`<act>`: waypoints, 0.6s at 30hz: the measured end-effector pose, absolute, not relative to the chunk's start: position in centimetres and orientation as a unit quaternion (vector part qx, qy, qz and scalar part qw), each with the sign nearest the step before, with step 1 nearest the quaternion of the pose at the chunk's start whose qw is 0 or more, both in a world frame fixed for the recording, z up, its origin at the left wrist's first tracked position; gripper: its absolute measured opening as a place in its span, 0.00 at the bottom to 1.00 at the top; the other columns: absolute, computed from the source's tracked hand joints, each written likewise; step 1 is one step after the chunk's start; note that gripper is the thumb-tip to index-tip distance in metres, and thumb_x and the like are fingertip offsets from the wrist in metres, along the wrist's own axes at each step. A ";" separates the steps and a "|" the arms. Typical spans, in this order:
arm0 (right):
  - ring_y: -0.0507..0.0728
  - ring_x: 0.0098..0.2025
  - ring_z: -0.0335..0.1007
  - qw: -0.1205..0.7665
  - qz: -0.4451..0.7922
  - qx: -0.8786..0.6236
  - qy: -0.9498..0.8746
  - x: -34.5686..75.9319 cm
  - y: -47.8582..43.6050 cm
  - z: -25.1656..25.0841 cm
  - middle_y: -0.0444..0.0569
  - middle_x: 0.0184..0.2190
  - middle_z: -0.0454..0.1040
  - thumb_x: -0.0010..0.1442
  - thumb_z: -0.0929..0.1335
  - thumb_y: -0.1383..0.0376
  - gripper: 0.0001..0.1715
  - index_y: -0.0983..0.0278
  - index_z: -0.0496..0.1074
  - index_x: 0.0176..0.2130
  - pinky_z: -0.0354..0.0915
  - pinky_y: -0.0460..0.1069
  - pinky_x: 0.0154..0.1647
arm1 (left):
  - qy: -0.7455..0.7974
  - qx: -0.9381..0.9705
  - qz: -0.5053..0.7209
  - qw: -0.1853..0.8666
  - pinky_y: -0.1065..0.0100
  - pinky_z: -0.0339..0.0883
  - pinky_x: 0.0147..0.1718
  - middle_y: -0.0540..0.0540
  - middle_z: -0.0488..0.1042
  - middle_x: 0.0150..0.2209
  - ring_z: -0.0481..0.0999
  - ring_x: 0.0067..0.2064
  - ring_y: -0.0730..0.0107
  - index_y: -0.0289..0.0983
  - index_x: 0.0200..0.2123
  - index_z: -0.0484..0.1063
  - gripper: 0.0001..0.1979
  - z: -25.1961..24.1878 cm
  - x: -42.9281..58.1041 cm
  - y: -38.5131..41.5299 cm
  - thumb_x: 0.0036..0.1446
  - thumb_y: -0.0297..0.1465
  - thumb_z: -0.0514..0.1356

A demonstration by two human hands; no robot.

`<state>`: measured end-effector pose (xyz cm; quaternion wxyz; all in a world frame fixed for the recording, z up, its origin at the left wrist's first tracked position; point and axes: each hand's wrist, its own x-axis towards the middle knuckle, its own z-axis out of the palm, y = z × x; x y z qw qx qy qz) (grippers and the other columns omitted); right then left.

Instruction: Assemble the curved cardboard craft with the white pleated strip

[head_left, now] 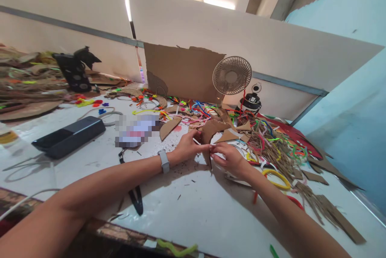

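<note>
A curved brown piece of cardboard (pixel 209 130) is held up above the white table, its lower end tapering to a point. My left hand (pixel 191 145), with a grey watch (pixel 163 161) on the wrist, grips its left side between thumb and fingers. On the other side, my right hand (pixel 228 158) pinches the cardboard near its lower edge. Just beyond the hands lie more cut cardboard scraps (pixel 170 128). Beside my right forearm is a yellow ring (pixel 276 179).
A dark box-shaped device (pixel 70 136) and a blurred-out phone (pixel 137 130) lie to the left. A small fan (pixel 232 76) and a black-lidded container (pixel 250 103) stand behind. Twine (pixel 273 151) and colourful pipe cleaners crowd the right. A cardboard sheet (pixel 183 72) leans against the partition.
</note>
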<state>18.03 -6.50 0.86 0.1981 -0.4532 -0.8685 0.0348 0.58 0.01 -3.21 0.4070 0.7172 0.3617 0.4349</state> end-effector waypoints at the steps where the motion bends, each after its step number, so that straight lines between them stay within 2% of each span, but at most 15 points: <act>1: 0.56 0.38 0.70 0.199 0.048 -0.454 -0.867 18.0 -6.5 0.9 0.53 0.35 0.75 0.54 0.65 0.71 0.08 0.66 0.74 0.35 0.65 0.50 0.40 | 0.361 0.718 0.433 0.407 0.67 0.66 0.28 0.46 0.73 0.31 0.71 0.32 0.66 0.36 0.33 0.69 0.24 -3.2 0.6 0.0 0.37 0.46 0.65; 9: 0.56 0.39 0.70 0.226 0.127 -0.454 -0.853 18.0 -6.6 1.4 0.53 0.36 0.75 0.56 0.66 0.65 0.08 0.65 0.74 0.34 0.64 0.50 0.41 | 0.363 0.714 0.430 0.417 0.68 0.66 0.28 0.46 0.73 0.31 0.72 0.32 0.67 0.35 0.33 0.69 0.23 -3.1 0.6 0.1 0.37 0.45 0.65; 14: 0.55 0.38 0.70 0.246 0.149 -0.448 -0.846 18.2 -6.7 1.6 0.53 0.36 0.75 0.56 0.64 0.68 0.09 0.65 0.74 0.35 0.65 0.49 0.40 | 0.369 0.712 0.422 0.423 0.69 0.66 0.27 0.46 0.73 0.30 0.72 0.31 0.68 0.34 0.32 0.70 0.23 -3.0 0.5 0.1 0.39 0.46 0.64; 18: 0.55 0.38 0.70 0.252 0.162 -0.446 -0.843 18.4 -6.7 1.7 0.52 0.36 0.75 0.56 0.63 0.69 0.09 0.65 0.74 0.35 0.64 0.49 0.40 | 0.363 0.695 0.410 0.466 0.70 0.65 0.23 0.47 0.72 0.30 0.71 0.29 0.69 0.35 0.33 0.69 0.23 -2.9 0.6 -0.1 0.40 0.48 0.63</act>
